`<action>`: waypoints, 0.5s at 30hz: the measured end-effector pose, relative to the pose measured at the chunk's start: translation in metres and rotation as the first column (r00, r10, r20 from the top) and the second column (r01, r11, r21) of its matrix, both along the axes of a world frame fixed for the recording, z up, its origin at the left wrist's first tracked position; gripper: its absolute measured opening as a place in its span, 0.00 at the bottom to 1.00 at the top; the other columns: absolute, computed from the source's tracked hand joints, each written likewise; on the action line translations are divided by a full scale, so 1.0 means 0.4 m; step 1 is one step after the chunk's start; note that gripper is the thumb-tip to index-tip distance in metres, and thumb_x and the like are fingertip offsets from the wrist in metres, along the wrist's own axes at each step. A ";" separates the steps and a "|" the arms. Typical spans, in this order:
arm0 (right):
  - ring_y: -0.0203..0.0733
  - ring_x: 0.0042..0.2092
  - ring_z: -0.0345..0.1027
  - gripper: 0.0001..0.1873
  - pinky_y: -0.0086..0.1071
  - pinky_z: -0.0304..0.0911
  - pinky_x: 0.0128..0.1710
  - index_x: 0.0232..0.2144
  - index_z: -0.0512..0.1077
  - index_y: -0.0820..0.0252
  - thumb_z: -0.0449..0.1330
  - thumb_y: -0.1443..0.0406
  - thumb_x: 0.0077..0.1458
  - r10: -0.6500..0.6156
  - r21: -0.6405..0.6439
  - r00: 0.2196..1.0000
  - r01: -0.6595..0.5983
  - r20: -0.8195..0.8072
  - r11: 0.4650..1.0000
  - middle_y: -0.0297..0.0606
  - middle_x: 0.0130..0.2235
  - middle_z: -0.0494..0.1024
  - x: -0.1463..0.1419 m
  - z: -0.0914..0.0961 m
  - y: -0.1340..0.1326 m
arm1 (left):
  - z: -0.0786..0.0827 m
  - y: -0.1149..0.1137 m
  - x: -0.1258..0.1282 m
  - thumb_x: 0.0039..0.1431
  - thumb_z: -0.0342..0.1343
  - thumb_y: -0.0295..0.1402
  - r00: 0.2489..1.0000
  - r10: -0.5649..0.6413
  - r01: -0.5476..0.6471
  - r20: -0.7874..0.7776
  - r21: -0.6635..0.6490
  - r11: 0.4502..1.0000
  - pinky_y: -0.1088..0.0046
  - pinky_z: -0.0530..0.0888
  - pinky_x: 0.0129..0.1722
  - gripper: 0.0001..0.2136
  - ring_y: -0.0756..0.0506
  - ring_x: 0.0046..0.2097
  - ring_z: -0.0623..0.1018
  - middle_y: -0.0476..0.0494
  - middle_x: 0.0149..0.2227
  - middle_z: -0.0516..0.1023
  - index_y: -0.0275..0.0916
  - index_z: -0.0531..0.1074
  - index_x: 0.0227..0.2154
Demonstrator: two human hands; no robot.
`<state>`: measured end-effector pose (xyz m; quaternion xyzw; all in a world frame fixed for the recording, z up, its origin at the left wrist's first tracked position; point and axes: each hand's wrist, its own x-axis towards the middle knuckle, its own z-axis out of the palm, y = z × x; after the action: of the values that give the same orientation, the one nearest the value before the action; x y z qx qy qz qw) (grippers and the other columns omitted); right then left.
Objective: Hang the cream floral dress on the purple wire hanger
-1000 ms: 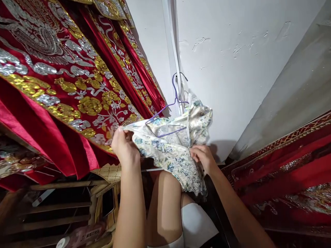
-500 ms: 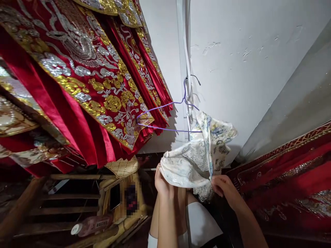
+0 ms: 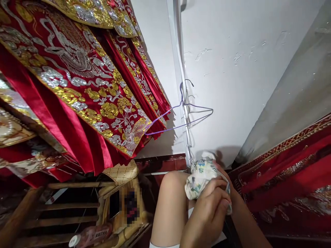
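floral garment, now off purple hanger, bunched, gripped by left hand and right hand; white wall far, sequinned drapery left.

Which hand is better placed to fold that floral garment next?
Probably the left hand: it lies across the floral garment's near side, while the right hand is on the far side, partly hidden.
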<state>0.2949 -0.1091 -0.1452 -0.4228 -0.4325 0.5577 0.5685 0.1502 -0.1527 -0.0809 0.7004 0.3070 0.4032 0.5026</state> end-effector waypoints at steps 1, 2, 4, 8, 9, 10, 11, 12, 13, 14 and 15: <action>0.44 0.25 0.64 0.18 0.39 0.64 0.29 0.29 0.76 0.50 0.70 0.47 0.45 0.014 -0.048 1.000 -0.014 0.004 0.999 0.34 0.22 0.68 0.006 0.002 -0.003 | 0.005 -0.003 -0.003 0.71 0.50 0.34 1.000 -0.015 0.016 -0.019 0.032 0.999 0.63 0.69 0.59 0.10 0.39 0.57 0.75 0.36 0.55 0.76 0.41 0.77 0.39; 0.45 0.26 0.66 0.18 0.39 0.65 0.30 0.29 0.76 0.51 0.73 0.50 0.40 0.040 -0.111 0.999 -0.039 0.008 0.993 0.34 0.23 0.70 0.009 0.008 -0.002 | 0.012 -0.004 -0.013 0.70 0.52 0.33 1.000 -0.024 0.025 -0.016 0.056 0.998 0.64 0.71 0.58 0.09 0.40 0.56 0.76 0.36 0.54 0.78 0.41 0.77 0.39; 0.45 0.29 0.67 0.16 0.38 0.65 0.32 0.27 0.74 0.53 0.71 0.55 0.36 0.101 -0.242 0.995 -0.095 0.013 0.966 0.34 0.26 0.72 0.003 0.034 0.015 | 0.035 0.000 -0.051 0.69 0.55 0.32 0.999 0.040 -0.041 0.016 0.097 0.994 0.66 0.73 0.54 0.07 0.41 0.52 0.79 0.37 0.49 0.81 0.40 0.78 0.39; 0.42 0.34 0.67 0.13 0.33 0.63 0.35 0.29 0.71 0.55 0.66 0.62 0.36 0.371 -0.440 0.924 -0.296 0.095 0.848 0.32 0.29 0.73 -0.031 0.136 0.057 | 0.109 0.036 -0.141 0.70 0.53 0.34 0.943 0.331 -0.317 -0.042 0.198 0.928 0.67 0.73 0.53 0.09 0.42 0.52 0.79 0.39 0.48 0.81 0.42 0.79 0.44; 0.41 0.35 0.66 0.14 0.32 0.62 0.36 0.31 0.72 0.55 0.66 0.64 0.36 0.476 -0.480 0.872 -0.373 0.111 0.794 0.31 0.30 0.74 -0.039 0.167 0.063 | 0.123 0.053 -0.154 0.71 0.52 0.34 0.937 0.336 -0.310 -0.092 0.221 0.925 0.66 0.72 0.56 0.11 0.41 0.54 0.78 0.39 0.52 0.80 0.43 0.78 0.48; 0.41 0.35 0.66 0.15 0.32 0.62 0.35 0.30 0.72 0.56 0.67 0.64 0.35 0.597 -0.498 0.792 -0.471 0.124 0.728 0.31 0.30 0.73 -0.046 0.198 0.068 | 0.132 0.073 -0.163 0.72 0.50 0.34 0.946 0.291 -0.255 -0.145 0.228 0.940 0.65 0.70 0.58 0.12 0.41 0.57 0.76 0.40 0.54 0.79 0.44 0.76 0.51; 0.40 0.34 0.65 0.14 0.31 0.61 0.34 0.29 0.72 0.56 0.68 0.63 0.36 0.724 -0.499 0.674 -0.582 0.143 0.641 0.30 0.29 0.73 -0.051 0.228 0.071 | 0.132 0.094 -0.167 0.72 0.50 0.35 0.960 0.203 -0.162 -0.195 0.210 0.964 0.65 0.69 0.59 0.13 0.41 0.58 0.76 0.40 0.55 0.79 0.44 0.76 0.53; 0.39 0.32 0.63 0.13 0.31 0.60 0.33 0.27 0.72 0.57 0.68 0.61 0.36 0.841 -0.490 0.513 -0.696 0.171 0.524 0.30 0.28 0.72 -0.053 0.256 0.075 | 0.123 0.115 -0.169 0.72 0.49 0.35 0.968 0.089 -0.049 -0.235 0.168 0.985 0.65 0.70 0.59 0.14 0.41 0.57 0.76 0.40 0.54 0.79 0.43 0.76 0.53; 0.38 0.31 0.62 0.12 0.31 0.60 0.33 0.26 0.73 0.58 0.69 0.60 0.38 0.923 -0.472 0.323 -0.793 0.210 0.385 0.30 0.27 0.72 -0.051 0.283 0.081 | 0.104 0.133 -0.170 0.71 0.50 0.37 0.964 -0.033 0.065 -0.264 0.113 0.992 0.66 0.71 0.56 0.13 0.41 0.54 0.77 0.41 0.50 0.80 0.42 0.77 0.51; 0.37 0.31 0.62 0.12 0.30 0.60 0.33 0.25 0.73 0.59 0.69 0.58 0.40 0.953 -0.449 0.145 -0.856 0.266 0.255 0.29 0.26 0.71 -0.043 0.308 0.088 | 0.078 0.148 -0.173 0.71 0.51 0.39 0.947 -0.149 0.170 -0.284 0.050 0.984 0.67 0.73 0.52 0.13 0.42 0.49 0.79 0.41 0.46 0.81 0.40 0.78 0.47; 0.36 0.30 0.61 0.12 0.30 0.60 0.33 0.24 0.73 0.59 0.68 0.57 0.42 0.943 -0.422 0.029 -0.889 0.332 0.176 0.29 0.25 0.70 -0.030 0.331 0.098 | 0.046 0.157 -0.178 0.70 0.51 0.42 0.920 -0.257 0.262 -0.297 -0.023 0.965 0.68 0.74 0.47 0.15 0.43 0.43 0.79 0.42 0.40 0.81 0.38 0.78 0.43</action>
<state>0.2828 -0.0701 -0.0130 -0.2072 -0.7096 0.6675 -0.0897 0.0789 -0.0900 -0.0626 0.7918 0.2803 0.2256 0.4935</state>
